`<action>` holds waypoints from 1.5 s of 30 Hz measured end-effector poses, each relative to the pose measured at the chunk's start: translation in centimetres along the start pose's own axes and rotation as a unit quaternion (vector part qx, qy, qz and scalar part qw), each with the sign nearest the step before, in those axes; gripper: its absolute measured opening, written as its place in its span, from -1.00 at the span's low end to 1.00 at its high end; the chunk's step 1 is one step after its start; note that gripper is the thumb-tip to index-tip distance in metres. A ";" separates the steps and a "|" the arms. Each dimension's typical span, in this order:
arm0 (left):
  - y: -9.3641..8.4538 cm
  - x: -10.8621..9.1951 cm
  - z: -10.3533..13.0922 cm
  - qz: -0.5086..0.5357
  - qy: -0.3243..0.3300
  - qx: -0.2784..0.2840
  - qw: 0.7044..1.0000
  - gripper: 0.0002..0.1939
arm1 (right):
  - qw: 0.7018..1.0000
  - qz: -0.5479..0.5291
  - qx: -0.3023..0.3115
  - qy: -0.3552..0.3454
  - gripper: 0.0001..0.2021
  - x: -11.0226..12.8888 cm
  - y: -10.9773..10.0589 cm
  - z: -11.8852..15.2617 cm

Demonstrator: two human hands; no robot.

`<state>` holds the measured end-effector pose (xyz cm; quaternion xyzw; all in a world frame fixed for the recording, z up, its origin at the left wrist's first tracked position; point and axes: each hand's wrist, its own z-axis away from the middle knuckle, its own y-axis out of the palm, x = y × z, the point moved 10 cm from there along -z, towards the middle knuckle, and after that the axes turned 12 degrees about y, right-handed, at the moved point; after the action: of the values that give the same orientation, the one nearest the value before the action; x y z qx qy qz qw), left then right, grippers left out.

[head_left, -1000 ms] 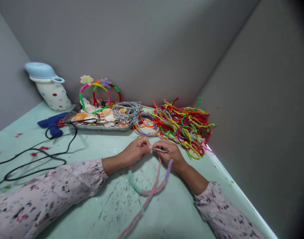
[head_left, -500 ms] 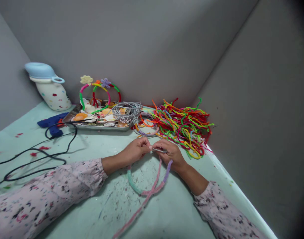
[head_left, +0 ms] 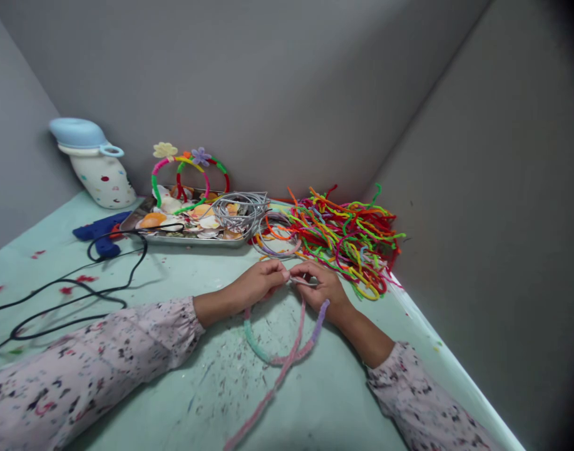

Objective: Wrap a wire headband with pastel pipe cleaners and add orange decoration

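A loop wrapped in mint, pink and purple fuzzy stem point(head_left: 255, 341) hangs below my two hands, over the pale green table. My left hand point(head_left: 266, 280) pinches the loop near its top, fingertips meeting those of my right hand. Bare grey wire point(head_left: 305, 283) shows at my right hand point(head_left: 322, 288), whose fingers are closed round it. From under my right hand a long pink fuzzy stem point(head_left: 277, 382) runs down across the loop toward the near side.
Behind my hands stands a metal tray point(head_left: 193, 241) with shells, two decorated hoops and coiled wire point(head_left: 240, 210). Colourful fuzzy stems point(head_left: 347, 238) are heaped at right. A blue glue gun point(head_left: 101, 230), black cable point(head_left: 71, 291) and bottle point(head_left: 101, 178) are at left.
Both hands have shifted very slightly to the right, still closed on the loop. The purple part and the trailing pink stem have moved a little to the right too.
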<state>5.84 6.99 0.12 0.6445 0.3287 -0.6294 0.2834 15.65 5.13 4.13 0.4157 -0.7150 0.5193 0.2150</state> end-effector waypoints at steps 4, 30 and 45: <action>0.2 -0.1 0.1 0.008 -0.012 0.000 1.000 -0.76 | 1.000 0.000 -0.012 -0.002 -0.86 0.1 -0.3 0.0; -0.4 0.4 -0.1 0.024 -0.010 -0.029 0.999 -0.72 | 0.998 -0.009 -0.005 0.065 -0.83 -1.8 0.1 -0.1; -0.6 0.0 -0.1 0.027 -0.007 -0.053 0.998 -0.75 | 0.987 -0.087 0.005 0.138 -0.78 -4.6 0.8 -0.3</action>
<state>5.39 7.43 0.12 0.6330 0.3419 -0.6075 0.3366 17.54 7.16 0.38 0.4021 -0.6369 0.5547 0.3534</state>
